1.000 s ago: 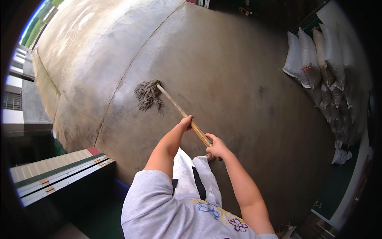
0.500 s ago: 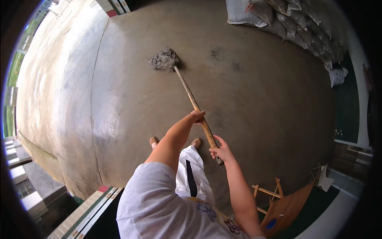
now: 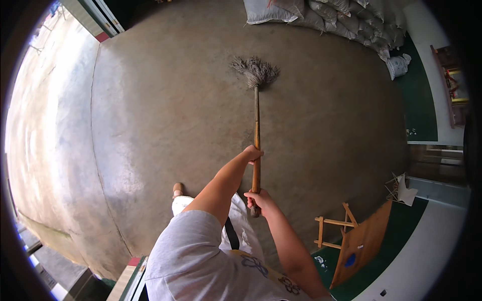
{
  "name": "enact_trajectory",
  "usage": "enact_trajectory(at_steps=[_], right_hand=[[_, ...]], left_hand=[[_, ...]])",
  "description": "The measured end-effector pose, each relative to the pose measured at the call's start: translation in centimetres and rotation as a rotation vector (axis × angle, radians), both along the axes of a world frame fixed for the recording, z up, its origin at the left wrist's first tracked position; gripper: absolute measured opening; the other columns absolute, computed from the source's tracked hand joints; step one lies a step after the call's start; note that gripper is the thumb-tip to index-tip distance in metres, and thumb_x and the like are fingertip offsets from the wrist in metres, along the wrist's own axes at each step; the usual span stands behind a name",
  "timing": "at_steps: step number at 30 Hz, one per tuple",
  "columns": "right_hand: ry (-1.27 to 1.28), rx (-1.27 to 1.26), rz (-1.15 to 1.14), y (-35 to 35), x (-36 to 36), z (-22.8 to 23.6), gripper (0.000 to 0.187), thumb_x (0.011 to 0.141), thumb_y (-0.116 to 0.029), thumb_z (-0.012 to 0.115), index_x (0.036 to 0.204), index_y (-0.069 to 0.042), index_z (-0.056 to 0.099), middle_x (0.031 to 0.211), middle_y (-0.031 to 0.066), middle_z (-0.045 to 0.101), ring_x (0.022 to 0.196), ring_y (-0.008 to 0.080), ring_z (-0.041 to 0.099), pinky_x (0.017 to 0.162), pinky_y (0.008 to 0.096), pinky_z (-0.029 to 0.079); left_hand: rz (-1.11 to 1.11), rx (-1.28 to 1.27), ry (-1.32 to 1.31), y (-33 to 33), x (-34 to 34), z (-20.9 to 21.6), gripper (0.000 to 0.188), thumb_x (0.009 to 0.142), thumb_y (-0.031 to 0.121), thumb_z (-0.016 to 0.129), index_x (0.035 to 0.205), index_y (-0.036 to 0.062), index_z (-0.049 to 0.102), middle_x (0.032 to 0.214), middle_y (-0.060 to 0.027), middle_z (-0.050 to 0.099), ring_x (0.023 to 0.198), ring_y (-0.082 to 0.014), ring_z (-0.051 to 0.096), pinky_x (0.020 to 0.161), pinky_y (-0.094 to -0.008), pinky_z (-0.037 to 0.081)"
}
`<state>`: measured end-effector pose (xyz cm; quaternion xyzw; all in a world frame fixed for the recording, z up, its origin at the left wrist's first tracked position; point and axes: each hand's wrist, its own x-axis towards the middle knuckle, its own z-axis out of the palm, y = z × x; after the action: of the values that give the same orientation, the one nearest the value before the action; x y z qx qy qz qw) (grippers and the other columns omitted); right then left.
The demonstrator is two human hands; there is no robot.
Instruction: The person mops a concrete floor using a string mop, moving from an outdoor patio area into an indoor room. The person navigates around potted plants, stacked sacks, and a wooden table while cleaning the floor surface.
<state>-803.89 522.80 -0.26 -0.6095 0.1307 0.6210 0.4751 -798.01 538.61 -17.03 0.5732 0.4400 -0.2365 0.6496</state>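
Note:
A mop point(image 3: 257, 120) with a wooden handle reaches away from me across the concrete floor. Its grey string head point(image 3: 256, 71) lies spread on the floor ahead. Partway down the handle, my left hand point(image 3: 253, 153) is wrapped round the wood. Closer to my body, my right hand point(image 3: 260, 199) grips the handle near its butt end, which pokes out below the fist. The handle points nearly straight away from me. My right foot is hidden behind my arms and clothes.
Stacked pale sacks point(image 3: 321, 17) line the far right, with a small white bag point(image 3: 398, 66) beside them. A tipped wooden table point(image 3: 362, 243) leans by the right wall. Bright doorway light falls on the left floor point(image 3: 55, 125); a door frame point(image 3: 103, 20) stands far left.
The mop head has swept to the right, and the handle has swung from slanted to nearly straight ahead. Both hands moved with it, still holding on. My view has shifted too.

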Motion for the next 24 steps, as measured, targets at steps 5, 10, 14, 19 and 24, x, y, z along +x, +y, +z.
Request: enact_trajectory(at_steps=[5,10,14,19,24], right_hand=[[0.092,-0.032,0.043,4.4,-2.9,2.7,0.019,0.078,-0.002,0.062,0.074,-0.006,0.044,0.06,0.0029,0.048,0.047,0.0109,0.046,0.043,0.0249,0.039],[0.118,-0.033,0.16,8.4,-7.4,5.3,0.007,0.079,-0.004,0.06,0.074,-0.004,0.054,0.059,0.0008,0.051,0.049,0.0084,0.05,0.045,0.0239,0.043],[0.158,-0.026,0.234,11.8,-14.0,5.5,0.012,0.077,-0.001,0.061,0.069,-0.001,0.052,0.055,0.0045,0.053,0.046,0.0116,0.053,0.042,0.0251,0.043],[0.145,-0.094,0.546,15.8,-23.2,7.8,0.011,0.075,-0.001,0.063,0.069,0.0,0.054,0.057,0.0069,0.055,0.047,0.0129,0.055,0.043,0.0238,0.045],[0.205,-0.139,0.84,18.1,-31.2,6.5,0.013,0.076,0.0,0.063,0.071,0.0,0.052,0.058,0.0055,0.054,0.046,0.0119,0.052,0.043,0.0252,0.047]], left_hand=[[0.0,0.031,0.002,2.6,-3.6,1.3,0.038,0.072,0.032,0.068,0.09,-0.0008,0.063,0.08,-0.0096,0.063,0.069,-0.0188,0.063,0.054,-0.0315,0.053],[0.047,0.025,0.014,7.5,-9.5,2.9,0.034,0.073,0.032,0.068,0.087,0.0014,0.063,0.077,-0.0081,0.061,0.063,-0.0182,0.059,0.046,-0.0316,0.048],[0.128,0.004,0.046,11.6,-18.6,5.7,0.026,0.073,0.029,0.063,0.076,0.0032,0.061,0.069,-0.0065,0.059,0.057,-0.0166,0.058,0.043,-0.0306,0.047],[0.448,-0.146,0.008,14.9,-33.3,6.4,0.02,0.075,0.023,0.062,0.07,0.0034,0.056,0.059,-0.0051,0.053,0.045,-0.0163,0.051,0.036,-0.0314,0.041],[0.736,-0.164,0.042,15.5,-46.9,5.1,0.023,0.076,0.025,0.061,0.069,0.0045,0.053,0.057,-0.0039,0.051,0.043,-0.017,0.051,0.037,-0.0307,0.041]])
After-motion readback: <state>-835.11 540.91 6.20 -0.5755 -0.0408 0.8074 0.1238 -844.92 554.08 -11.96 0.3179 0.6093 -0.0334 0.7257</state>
